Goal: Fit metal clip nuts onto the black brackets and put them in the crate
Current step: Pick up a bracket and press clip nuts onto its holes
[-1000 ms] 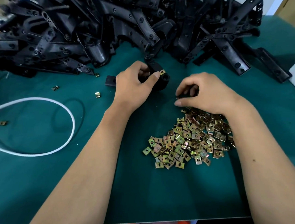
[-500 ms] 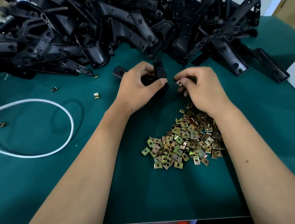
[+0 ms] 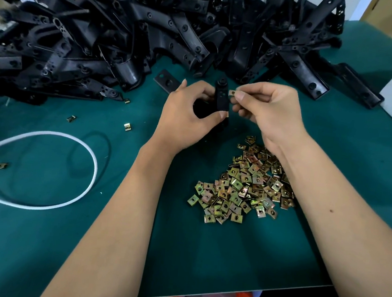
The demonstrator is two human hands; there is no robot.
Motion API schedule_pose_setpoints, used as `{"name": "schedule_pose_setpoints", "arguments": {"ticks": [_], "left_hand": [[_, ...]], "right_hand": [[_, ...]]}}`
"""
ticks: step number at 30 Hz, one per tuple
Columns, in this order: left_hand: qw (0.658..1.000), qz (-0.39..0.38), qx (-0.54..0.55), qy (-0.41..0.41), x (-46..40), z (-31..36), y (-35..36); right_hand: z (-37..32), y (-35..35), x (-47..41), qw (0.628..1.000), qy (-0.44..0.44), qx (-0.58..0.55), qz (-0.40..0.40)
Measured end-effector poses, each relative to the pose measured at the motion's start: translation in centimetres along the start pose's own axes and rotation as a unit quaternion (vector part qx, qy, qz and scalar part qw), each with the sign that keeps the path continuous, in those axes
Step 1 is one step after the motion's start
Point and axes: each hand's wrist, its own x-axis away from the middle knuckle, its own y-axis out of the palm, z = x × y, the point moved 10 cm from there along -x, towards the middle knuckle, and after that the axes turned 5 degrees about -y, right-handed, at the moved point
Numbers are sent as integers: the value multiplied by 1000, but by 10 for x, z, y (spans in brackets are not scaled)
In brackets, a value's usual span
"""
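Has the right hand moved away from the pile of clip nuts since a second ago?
Yes. The right hand has lifted off the clip nut pile toward the heap of brackets, pinching one clip nut.

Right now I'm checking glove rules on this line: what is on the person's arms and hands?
Nothing is worn: left hand and right hand are bare, without gloves, rings or watch. Both forearms are uncovered to the frame's edge; no sleeve shows.

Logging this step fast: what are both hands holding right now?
Left hand: grips the black bracket.
Right hand: pinches a clip nut.
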Motion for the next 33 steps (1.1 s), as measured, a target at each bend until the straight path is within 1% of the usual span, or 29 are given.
{"name": "schedule_pose_setpoints", "arguments": {"ticks": [5, 11, 20, 24, 33], "left_hand": [[1000, 2, -18, 7, 0, 3, 0], [999, 6, -35, 12, 0, 5, -1], [997, 4, -68, 28, 0, 11, 4], [998, 7, -61, 25, -1, 10, 5], [997, 14, -61, 35, 0, 13, 5]], "right_hand": [[0, -3, -2, 1000, -6, -7, 6], [5, -2, -1, 1000, 7, -10, 21], [13, -3, 1, 997, 46, -43, 50], [20, -4, 4, 991, 77, -85, 75], [25, -5, 7, 985, 106, -101, 90]]}}
